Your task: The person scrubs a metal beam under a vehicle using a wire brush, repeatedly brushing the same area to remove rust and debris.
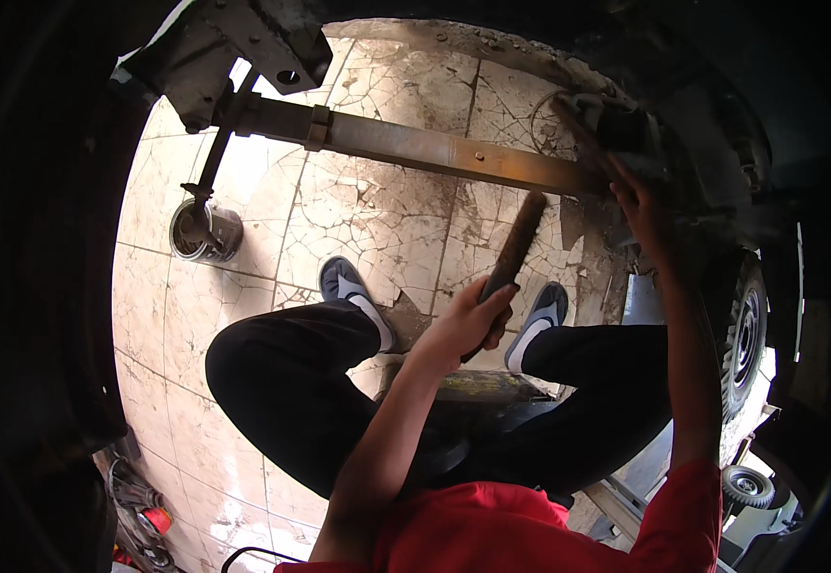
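A dark, narrow brush (pixel 513 250) is gripped in the left hand (pixel 478 320), whose fingers are closed around its lower end. It is held tilted, above the middle of the tiled floor (pixel 363 224), with its upper tip just below the rusty metal beam (pixel 454 156) in this view; whether the two touch cannot be told. By this low grip most of the brush's length is left free, and the rough edge, which appears to be bristled, is kept clear of the fingers.

The right hand (pixel 637 205) is raised near the beam's right end, next to a thin reddish-brown rod (pixel 583 134). Its fingers are partly curled, but whether the rod is grasped, or only steadied, cannot be told in the shadow.

The beam is seen crossing the far part of the floor, its left end met by a dark bracket (pixel 287 76), by which it is probably supported. A metal can (pixel 228 234) is set near the floor's left edge, apart from the feet, perhaps so that it is not knocked. The slippered feet, a left slipper (pixel 336 275) and a right slipper (pixel 554 301), are planted wide, by which room seems to be given for the left arm between the knees.
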### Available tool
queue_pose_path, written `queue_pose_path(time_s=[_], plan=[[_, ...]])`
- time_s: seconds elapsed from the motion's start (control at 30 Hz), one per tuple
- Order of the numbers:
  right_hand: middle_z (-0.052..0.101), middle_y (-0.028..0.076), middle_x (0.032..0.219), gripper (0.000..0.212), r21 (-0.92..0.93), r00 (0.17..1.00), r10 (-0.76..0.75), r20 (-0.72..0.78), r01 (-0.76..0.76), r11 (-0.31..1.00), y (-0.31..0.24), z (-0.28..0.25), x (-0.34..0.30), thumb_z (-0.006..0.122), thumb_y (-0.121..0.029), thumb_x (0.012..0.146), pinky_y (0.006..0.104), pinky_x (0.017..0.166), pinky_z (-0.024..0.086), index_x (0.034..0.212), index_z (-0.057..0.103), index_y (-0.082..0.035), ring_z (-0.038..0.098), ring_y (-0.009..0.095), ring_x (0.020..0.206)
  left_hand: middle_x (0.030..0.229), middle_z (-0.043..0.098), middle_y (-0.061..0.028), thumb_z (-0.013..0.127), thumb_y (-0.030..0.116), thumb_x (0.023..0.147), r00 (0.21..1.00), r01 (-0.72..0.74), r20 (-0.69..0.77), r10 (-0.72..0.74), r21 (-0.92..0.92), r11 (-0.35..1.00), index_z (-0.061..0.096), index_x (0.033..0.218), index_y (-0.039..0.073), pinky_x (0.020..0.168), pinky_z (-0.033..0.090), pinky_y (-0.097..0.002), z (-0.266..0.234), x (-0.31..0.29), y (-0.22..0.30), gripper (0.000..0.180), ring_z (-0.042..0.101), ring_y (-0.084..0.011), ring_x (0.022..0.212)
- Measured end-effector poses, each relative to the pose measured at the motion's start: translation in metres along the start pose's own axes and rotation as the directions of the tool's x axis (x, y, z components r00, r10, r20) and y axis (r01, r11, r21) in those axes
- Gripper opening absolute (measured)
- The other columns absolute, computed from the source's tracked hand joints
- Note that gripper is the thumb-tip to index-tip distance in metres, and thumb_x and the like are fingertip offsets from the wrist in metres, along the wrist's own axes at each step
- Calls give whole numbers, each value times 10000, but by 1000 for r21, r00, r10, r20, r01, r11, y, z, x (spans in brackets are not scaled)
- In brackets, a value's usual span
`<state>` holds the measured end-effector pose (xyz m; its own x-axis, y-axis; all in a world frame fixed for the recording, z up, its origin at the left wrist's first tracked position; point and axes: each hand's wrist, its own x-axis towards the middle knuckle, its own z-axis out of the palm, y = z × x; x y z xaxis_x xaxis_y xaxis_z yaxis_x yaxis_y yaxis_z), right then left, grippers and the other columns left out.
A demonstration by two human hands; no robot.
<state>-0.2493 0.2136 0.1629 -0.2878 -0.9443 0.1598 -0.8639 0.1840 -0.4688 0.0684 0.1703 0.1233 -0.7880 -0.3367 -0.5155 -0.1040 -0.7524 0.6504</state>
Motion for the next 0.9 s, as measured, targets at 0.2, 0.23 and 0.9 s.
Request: queue_pose_path(time_s=[0.2, 0.23, 0.9], plan=[[612, 144, 1254, 513, -106, 933, -156, 326, 200, 974, -85, 5, -22, 634, -219, 936, 420, 987, 451, 1430, 500, -200, 592, 329, 1142, 782, 491, 1, 533, 312, 1020, 999, -20, -36, 13, -201, 979, 515, 1103, 63, 479, 356, -227, -24, 19, 0, 263, 451, -69, 556], [633, 125, 1099, 563, -52, 907, -176, 383, 212, 976, -94, 10, -27, 671, -200, 904, 422, 891, 492, 1437, 494, -239, 623, 305, 1006, 781, 490, 1, 533, 312, 1020, 999, -22, -49, 12, -223, 975, 516, 1101, 61, 481, 356, -227, -24, 20, 2, 264, 449, -69, 556], [579, 82, 836, 587, -74, 892, -274, 359, 320, 945, -61, 30, -18, 692, -246, 883, 387, 673, 524, 1423, 487, -353, 604, 237, 718, 781, 486, 9, 526, 300, 1023, 993, -12, -118, -2, -113, 994, 512, 1044, 63, 486, 347, -216, -19, 16, -2, 237, 430, -57, 563]])
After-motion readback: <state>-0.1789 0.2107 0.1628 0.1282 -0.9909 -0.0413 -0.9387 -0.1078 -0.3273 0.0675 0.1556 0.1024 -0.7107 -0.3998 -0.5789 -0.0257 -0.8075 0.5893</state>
